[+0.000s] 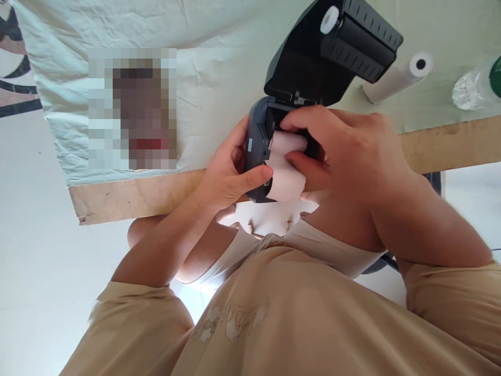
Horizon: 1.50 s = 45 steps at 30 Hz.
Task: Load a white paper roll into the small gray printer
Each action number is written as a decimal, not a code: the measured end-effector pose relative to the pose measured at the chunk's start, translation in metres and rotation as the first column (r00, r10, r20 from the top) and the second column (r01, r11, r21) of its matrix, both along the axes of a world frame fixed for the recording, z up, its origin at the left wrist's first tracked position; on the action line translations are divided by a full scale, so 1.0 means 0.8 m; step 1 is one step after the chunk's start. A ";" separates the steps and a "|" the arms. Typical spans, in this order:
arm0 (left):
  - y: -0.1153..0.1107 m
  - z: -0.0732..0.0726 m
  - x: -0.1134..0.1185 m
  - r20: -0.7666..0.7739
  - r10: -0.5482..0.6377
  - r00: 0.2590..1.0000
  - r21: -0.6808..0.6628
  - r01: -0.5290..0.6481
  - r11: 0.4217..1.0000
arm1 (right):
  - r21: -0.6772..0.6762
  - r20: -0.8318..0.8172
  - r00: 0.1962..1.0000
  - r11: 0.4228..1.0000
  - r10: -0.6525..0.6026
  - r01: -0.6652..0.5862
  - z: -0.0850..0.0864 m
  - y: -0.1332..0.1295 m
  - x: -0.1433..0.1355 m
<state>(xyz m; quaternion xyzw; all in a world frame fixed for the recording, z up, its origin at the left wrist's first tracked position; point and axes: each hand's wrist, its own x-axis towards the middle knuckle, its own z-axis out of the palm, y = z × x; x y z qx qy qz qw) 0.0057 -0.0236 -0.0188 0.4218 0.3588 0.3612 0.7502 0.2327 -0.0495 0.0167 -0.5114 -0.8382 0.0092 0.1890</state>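
Through the head view I see pale green cloth (219,78) over a table with a bare wooden edge (117,201). At that edge, the left hand (230,175) clasps an open portable receipt printer (256,136); the right hand (352,151) pinches the paper roll (285,180) inside. Cloth extends leftward to a pixelated object (143,112); a spare roll (391,81) and plastic bottle (467,94) bound the right.
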 end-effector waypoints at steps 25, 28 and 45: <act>0.010 -0.005 0.006 0.038 0.127 0.991 -0.208 -0.117 0.971 | -0.070 -0.396 0.914 0.996 -0.084 0.062 -0.042 0.021 0.075; 0.011 -0.007 0.006 0.057 0.147 0.988 -0.193 -0.133 0.972 | -0.115 -0.311 0.936 0.984 -0.166 0.137 -0.050 0.026 0.078; 0.011 -0.002 0.005 0.079 0.125 0.989 -0.151 -0.112 0.982 | -0.165 -0.256 0.722 0.765 -0.643 0.622 -0.051 0.048 0.136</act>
